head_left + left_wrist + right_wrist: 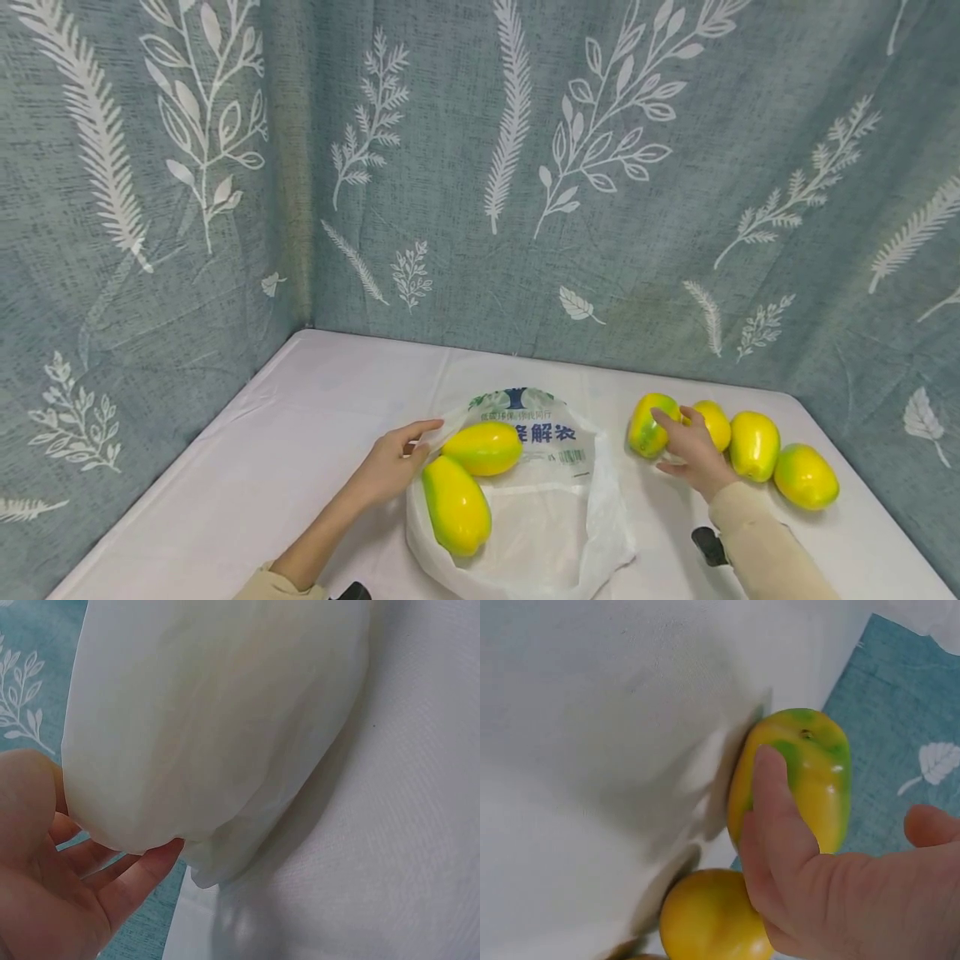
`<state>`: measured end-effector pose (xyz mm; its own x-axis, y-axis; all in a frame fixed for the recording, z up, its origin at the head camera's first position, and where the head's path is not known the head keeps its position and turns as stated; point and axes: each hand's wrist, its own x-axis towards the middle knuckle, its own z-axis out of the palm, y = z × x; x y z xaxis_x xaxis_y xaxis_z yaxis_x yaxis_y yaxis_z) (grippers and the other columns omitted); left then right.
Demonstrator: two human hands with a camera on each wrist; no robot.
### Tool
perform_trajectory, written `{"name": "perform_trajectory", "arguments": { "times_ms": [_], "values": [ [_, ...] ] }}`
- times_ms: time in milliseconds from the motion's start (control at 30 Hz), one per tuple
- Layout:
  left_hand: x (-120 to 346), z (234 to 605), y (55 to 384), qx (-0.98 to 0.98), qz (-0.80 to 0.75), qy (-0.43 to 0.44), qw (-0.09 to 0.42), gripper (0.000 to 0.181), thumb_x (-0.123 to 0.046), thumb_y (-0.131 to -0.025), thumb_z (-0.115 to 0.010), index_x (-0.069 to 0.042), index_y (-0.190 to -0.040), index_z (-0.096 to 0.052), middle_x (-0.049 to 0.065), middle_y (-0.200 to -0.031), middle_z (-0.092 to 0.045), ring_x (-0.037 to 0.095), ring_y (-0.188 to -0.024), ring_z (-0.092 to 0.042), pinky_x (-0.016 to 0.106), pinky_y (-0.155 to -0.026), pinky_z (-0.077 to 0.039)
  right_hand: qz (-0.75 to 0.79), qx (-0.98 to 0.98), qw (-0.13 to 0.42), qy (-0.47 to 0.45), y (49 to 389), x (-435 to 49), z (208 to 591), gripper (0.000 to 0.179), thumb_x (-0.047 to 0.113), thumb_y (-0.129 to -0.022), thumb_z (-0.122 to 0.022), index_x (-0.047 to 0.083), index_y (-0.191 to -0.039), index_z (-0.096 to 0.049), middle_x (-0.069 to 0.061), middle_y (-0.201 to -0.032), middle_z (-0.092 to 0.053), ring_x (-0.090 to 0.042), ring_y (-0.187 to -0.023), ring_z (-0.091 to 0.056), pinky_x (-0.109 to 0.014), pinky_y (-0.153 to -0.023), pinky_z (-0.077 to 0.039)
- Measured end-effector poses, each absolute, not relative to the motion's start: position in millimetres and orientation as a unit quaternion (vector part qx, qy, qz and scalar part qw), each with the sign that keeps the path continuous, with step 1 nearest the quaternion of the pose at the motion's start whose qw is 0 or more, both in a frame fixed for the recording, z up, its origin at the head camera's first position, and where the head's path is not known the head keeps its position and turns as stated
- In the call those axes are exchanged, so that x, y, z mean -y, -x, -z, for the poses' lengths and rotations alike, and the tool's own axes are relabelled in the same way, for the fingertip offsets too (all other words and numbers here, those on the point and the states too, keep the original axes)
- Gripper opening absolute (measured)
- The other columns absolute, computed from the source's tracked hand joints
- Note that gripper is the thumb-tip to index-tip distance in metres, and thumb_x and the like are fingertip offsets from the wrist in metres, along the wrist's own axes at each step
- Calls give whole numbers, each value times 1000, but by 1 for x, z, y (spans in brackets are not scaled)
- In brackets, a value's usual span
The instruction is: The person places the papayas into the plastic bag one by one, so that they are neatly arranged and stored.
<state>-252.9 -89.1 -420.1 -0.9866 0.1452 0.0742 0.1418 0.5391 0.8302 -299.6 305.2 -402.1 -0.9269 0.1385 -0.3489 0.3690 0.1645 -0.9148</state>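
Observation:
My left hand (392,468) holds the left rim of a white plastic bag (611,508), thumb on one side and fingers on the other. In the left wrist view the thin bag (225,727) hangs over those fingers. Its mouth gapes upward, showing two yellow papayas inside, one pear-shaped papaya (459,508) in front and another papaya (483,448) behind. My right hand (699,457) reaches to a yellow-green papaya (643,427) on the right. Fairly straight fingers lie along this papaya (821,787) in the right wrist view, while the thumb stands apart from it.
Beside that papaya, more papayas line the table's right side: one papaya (712,423) partly behind my hand, then a papaya (754,446) and a papaya (806,477). A white cloth covers the table (330,383). Blue-green leaf-patterned curtains (465,167) close in the back and sides.

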Motion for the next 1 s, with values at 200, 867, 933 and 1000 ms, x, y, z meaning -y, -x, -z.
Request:
{"name": "perform_trajectory", "arguments": {
  "times_ms": [200, 867, 933, 1000],
  "values": [
    [90, 420, 252, -878, -470, -85, 1, 38, -3, -94, -50, -9, -131, -58, 20, -132, -52, 34, -106, -56, 49, -84, -50, 576, -797, 76, -167, 308, -298, 413, 84, 33, -99, -47, 6, -149, 15, -35, -149, 8, -53, -130, -20, -57, -92, -42],
    [91, 421, 253, -874, -476, -97, 1, 37, -1, -94, -50, -9, -129, -59, 19, -131, -54, 33, -104, -57, 46, -82, -51, 451, -875, 39, -169, 321, -289, 410, 85, 31, -93, -55, -4, -149, -1, -41, -142, -9, -49, -122, -31, -54, -89, -44],
    [91, 421, 253, -874, -476, -96, 1, 37, -1, -94, -50, -9, -129, -59, 18, -131, -54, 33, -103, -58, 46, -81, -51, 440, -883, 48, -154, 322, -290, 407, 86, 32, -92, -56, -5, -148, -3, -40, -144, -9, -51, -127, -25, -57, -97, -36],
    [92, 422, 253, -874, -476, -96, 3, 37, -2, -94, -50, -9, -129, -59, 18, -131, -54, 33, -104, -57, 47, -82, -51, 428, -891, 51, -144, 323, -290, 406, 84, 36, -93, -55, -8, -147, -8, -39, -145, -10, -50, -131, -20, -58, -103, -27]
  ]
}}
